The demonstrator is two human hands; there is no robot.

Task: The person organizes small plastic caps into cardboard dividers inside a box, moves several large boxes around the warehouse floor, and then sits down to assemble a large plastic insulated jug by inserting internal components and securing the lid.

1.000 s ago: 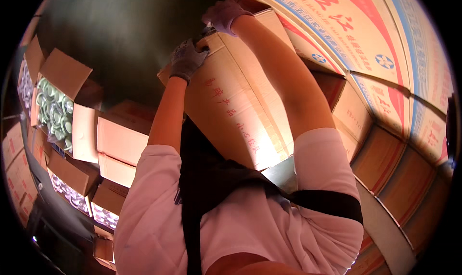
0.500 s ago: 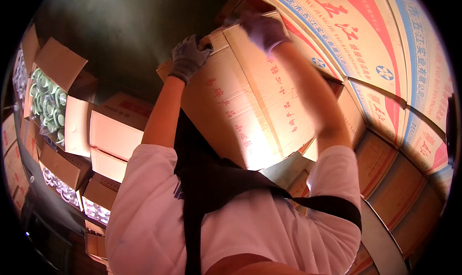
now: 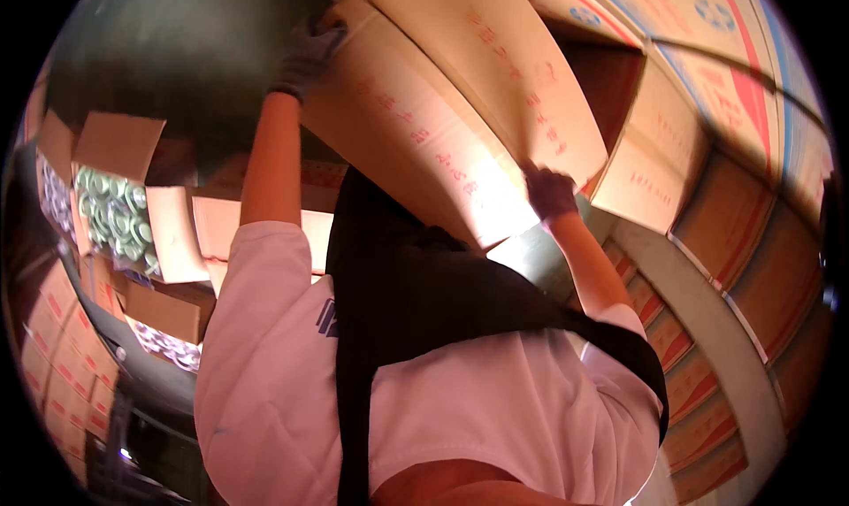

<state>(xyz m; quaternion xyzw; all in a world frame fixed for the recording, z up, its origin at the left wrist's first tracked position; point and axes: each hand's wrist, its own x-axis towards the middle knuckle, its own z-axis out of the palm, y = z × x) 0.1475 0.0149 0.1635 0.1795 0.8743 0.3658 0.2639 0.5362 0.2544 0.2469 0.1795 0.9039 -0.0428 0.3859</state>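
A large brown cardboard carton [image 3: 398, 121], with red markings and a lengthwise seam down its upper face, is tilted in front of me. My left hand [image 3: 308, 57], in a dark grey glove, grips its far left edge; the fingers are partly blurred and shadowed. My right hand [image 3: 552, 195], gloved as well, is at the near right end of the seam, fingers bent against the cardboard edge. The panel right of the seam bows slightly there. Bright light falls on the carton's near corner.
Stacked printed cartons [image 3: 725, 108] rise on the right, with another carton [image 3: 650, 152] beside mine. On the left, an open carton [image 3: 174, 232] holds several green-rimmed round items [image 3: 115, 214]. Another open carton [image 3: 164, 316] contains whitish-purple items. More boxes [image 3: 66, 364] are stacked at far left.
My right hand has come from the carton's far edge to its near right end. The left hand has shifted outward and slightly up, and the carton has moved away from me.
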